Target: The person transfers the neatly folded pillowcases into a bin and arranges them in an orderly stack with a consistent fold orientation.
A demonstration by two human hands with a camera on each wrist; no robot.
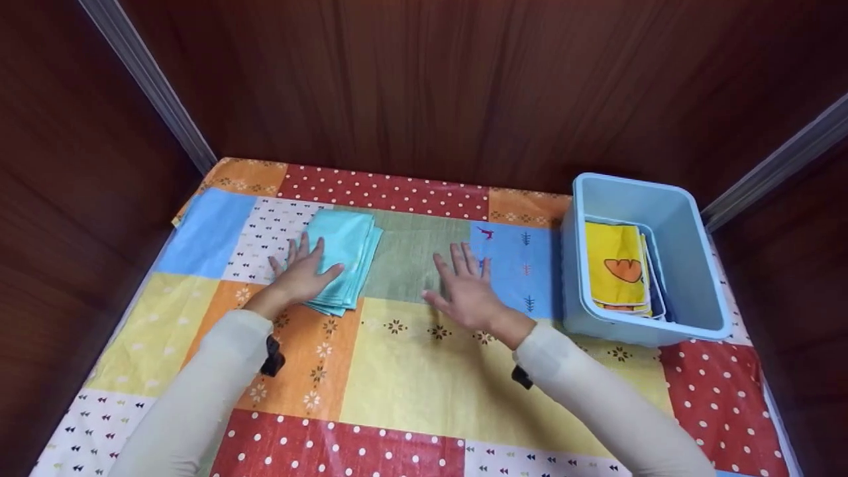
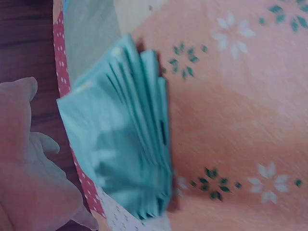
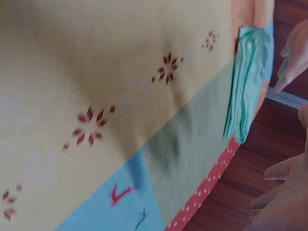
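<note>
A stack of folded turquoise cloth-like sheets (image 1: pixel 341 245) lies left of the middle on the patchwork tablecloth. My left hand (image 1: pixel 301 275) hovers over its near left side with fingers spread. In the left wrist view the stack (image 2: pixel 115 139) shows several layered edges, and the left hand (image 2: pixel 38 168) is apart from it. My right hand (image 1: pixel 469 291), fingers spread and holding nothing, is over the green and blue patches right of the stack. The right wrist view shows the right hand (image 3: pixel 284 197) at the lower right edge.
A light blue plastic bin (image 1: pixel 652 334) stands at the right. Inside it, a yellow folded piece with an orange print (image 1: pixel 613 255) leans with other flat pieces. Dark wood panels (image 1: pixel 397 86) enclose the table at the back and both sides.
</note>
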